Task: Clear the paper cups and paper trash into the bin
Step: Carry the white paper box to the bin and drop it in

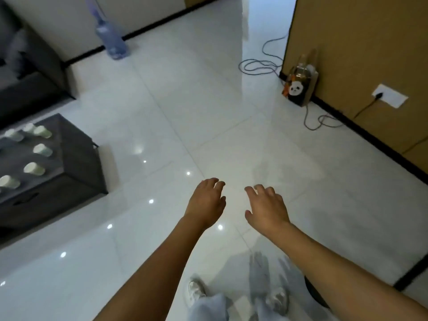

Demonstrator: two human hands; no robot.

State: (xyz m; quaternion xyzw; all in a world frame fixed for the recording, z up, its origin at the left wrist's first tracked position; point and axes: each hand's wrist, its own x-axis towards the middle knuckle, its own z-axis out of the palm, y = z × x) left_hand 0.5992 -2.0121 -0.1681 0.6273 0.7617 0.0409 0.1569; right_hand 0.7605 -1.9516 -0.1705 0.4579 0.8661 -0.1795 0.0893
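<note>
Six paper cups [34, 169] upright on the dark low table [76, 156], far out to the left, well apart from either hand. Nearer to the left hand [206, 202] than to the right hand [266, 208]. Both held out over bare white floor [208, 100], fingers loosely spread, nothing held. No bin clearly in view. Probably a turn and a step leftward before any reach.

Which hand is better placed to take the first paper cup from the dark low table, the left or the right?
Probably the left. The paper cups stand on the dark low table at the person's left, and the left hand is nearer to that side. The right hand would have to cross over. Both hands are empty with relaxed fingers.
</note>
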